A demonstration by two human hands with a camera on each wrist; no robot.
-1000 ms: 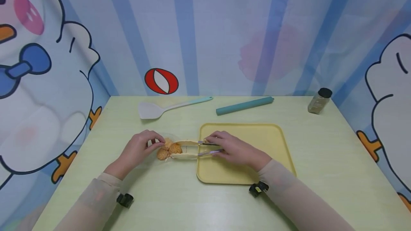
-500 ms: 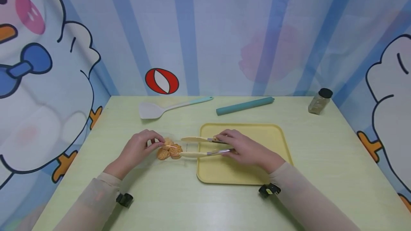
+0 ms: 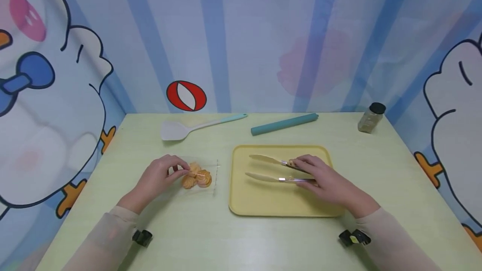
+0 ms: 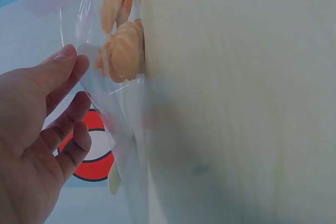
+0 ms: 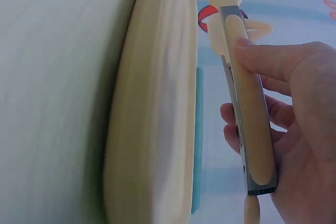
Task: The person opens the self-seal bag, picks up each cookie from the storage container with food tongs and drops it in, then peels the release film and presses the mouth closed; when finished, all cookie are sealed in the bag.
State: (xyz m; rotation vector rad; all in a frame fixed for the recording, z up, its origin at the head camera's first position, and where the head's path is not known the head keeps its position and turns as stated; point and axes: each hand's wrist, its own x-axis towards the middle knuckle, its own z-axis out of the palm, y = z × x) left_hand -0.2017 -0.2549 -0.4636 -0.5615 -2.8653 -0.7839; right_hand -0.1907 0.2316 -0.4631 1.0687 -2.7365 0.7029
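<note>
Cookies (image 3: pixel 197 176), swirl-shaped and golden-brown, lie clustered inside a clear plastic bag (image 4: pixel 118 119). The bag rests on the pale table (image 3: pixel 188 233), just beyond the left edge of the yellow tray (image 3: pixel 286 206). Its right edge shows as a thin glinting line, apart from the tray.

Left hand (image 3: pixel 162 173): thumb and index finger pinch the bag film beside the cookies; the remaining fingers are bent and clear of the film.

Right hand (image 3: pixel 321 179): grips the tongs (image 3: pixel 281 180) by the handles, thumb on one arm, fingers around the other. The tongs are held above the tray, not touching it. Their cream-coloured tips stand apart, point toward the bag and hold nothing between them.

A black device (image 3: pixel 142 237) is fitted at the left wrist; a second (image 3: pixel 355 237) is fitted at the right. Both forearms are in pale sleeves.

Along the rear of the table, from left to right: a spatula (image 3: pixel 188 129) with a whitish blade and mint handle end; a teal rod (image 3: pixel 284 124), set at a slant; a clear jar (image 3: pixel 369 121) with a black lid. Behind them hangs a blue-striped backdrop (image 3: pixel 256 45) printed with cartoon figures.
</note>
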